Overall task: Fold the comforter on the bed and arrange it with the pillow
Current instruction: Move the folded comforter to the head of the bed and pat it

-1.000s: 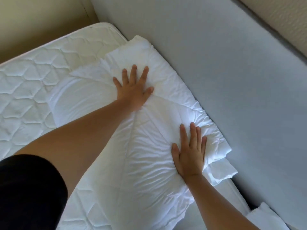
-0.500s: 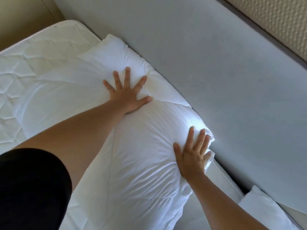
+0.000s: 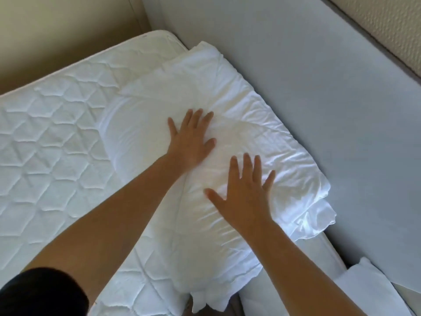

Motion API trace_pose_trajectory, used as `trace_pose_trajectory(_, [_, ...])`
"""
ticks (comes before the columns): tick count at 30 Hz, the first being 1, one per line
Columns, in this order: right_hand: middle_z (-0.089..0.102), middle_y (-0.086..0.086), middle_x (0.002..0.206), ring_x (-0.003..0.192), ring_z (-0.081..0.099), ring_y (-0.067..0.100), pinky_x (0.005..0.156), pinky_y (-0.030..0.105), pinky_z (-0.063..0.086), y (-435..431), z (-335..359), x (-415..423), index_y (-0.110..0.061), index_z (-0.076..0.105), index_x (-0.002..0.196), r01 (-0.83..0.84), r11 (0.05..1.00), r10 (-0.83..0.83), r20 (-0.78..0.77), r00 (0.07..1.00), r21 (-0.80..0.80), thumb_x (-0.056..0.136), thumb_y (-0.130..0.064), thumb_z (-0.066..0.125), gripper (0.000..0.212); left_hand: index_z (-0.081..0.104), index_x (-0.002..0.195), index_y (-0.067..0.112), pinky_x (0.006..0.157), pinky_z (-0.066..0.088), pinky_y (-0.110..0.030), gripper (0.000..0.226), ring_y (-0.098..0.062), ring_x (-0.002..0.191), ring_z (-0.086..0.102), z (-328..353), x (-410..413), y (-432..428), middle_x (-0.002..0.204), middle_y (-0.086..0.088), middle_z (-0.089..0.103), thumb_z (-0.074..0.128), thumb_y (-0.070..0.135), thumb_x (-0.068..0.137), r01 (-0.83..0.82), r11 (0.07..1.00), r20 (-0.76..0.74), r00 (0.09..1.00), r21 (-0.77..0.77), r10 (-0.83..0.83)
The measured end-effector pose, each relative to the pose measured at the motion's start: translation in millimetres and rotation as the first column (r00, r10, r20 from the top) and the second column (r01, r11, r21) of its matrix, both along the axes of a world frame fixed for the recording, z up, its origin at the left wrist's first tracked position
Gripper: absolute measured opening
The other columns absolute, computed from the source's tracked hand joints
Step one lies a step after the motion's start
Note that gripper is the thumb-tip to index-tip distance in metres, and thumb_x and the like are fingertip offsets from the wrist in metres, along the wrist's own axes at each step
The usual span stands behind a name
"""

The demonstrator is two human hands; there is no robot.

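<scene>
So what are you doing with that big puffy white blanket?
A person is smoothing the folded white comforter on the bed. The left hand presses flat on its middle, and the right hand is spread open over it, a little nearer the person. The comforter lies on the quilted mattress, right against the grey headboard. What looks like the pillow sits apart, off to the lower right, not yet arranged with the comforter.

No legible txt, labels, brands, nos. or signs anywhere in view.
</scene>
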State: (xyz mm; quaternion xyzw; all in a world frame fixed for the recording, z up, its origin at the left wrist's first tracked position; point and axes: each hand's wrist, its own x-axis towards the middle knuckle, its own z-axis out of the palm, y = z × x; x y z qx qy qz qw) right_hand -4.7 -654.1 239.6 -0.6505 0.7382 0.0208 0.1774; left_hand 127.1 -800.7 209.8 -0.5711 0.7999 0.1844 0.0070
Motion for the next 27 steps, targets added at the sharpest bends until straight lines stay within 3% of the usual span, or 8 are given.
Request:
trace_pose_trajectory(2, [-0.002,0.024,0.165,0.152,-0.008,0.045,0.114,0.072,-0.002,5,-7,37,-0.013,0.007,0.160,-0.091,0.996,0.092,0.035,0.995,-0.005,0.079,-0.085,0.034,0.112,0.013,0.157,0.039,0.113,-0.006,-0.074,0.071,-0.024,0.154,-0.010,2,36,10,0.168,0.005,-0.001,0.038,0.064,0.096,-0.100,0.995,0.032,0.994,0.003,0.100])
trace_pose_trajectory(6, [-0.001,0.029,0.164,0.152,-0.001,0.045,0.116,0.070,0.003,26,-35,48,-0.017,0.011,0.160,-0.125,0.992,0.124,-0.015,0.992,-0.012,0.076,-0.089,0.034,0.114,-0.004,0.147,0.063,0.104,0.002,-0.083,0.089,-0.039,0.148,-0.027,-5,91,0,0.162,0.017,-0.026,0.039,0.091,0.074,-0.352,0.911,0.085,0.936,0.214,0.341])
trace_pose_trajectory(10, [-0.006,0.027,0.164,0.153,-0.006,0.040,0.120,0.064,0.007,57,-60,28,-0.021,0.007,0.161,-0.127,0.992,0.127,-0.016,0.992,-0.019,0.077,-0.088,0.036,0.111,-0.011,0.143,0.068,0.101,0.002,-0.086,0.095,-0.045,0.145,-0.029,-21,94,-19,0.161,0.014,-0.030,0.039,0.095,0.067,-0.373,0.896,0.079,0.928,0.243,0.365])
trace_pose_trajectory(23, [-0.008,0.029,0.163,0.153,-0.008,0.041,0.121,0.059,0.009,53,-120,10,-0.015,0.002,0.161,-0.085,0.996,0.081,0.087,0.993,0.040,0.080,-0.084,0.036,0.112,-0.018,0.145,0.060,0.103,-0.002,-0.083,0.102,-0.048,0.146,-0.024,-57,78,-70,0.162,0.004,-0.032,0.035,0.097,0.066,-0.383,0.880,0.194,0.921,0.283,0.338])
trace_pose_trajectory(25, [-0.006,0.026,0.164,0.153,-0.005,0.040,0.121,0.058,0.011,50,-108,10,-0.019,0.004,0.161,-0.056,0.998,0.052,0.119,0.992,0.028,0.080,-0.084,0.037,0.109,-0.014,0.149,0.055,0.106,0.000,-0.080,0.099,-0.047,0.148,-0.018,-42,68,-73,0.164,-0.004,-0.026,0.042,0.088,0.075,-0.372,0.895,0.188,0.924,0.247,0.332])
trace_pose_trajectory(27, [0.001,0.024,0.165,0.154,0.000,0.038,0.121,0.056,0.010,52,-88,8,-0.024,0.009,0.161,-0.052,0.999,0.053,0.126,0.991,-0.008,0.082,-0.083,0.036,0.102,-0.002,0.154,0.050,0.112,0.006,-0.075,0.085,-0.041,0.152,-0.007,-28,55,-72,0.167,-0.008,-0.011,0.050,0.068,0.089,-0.305,0.939,0.061,0.952,0.159,0.299])
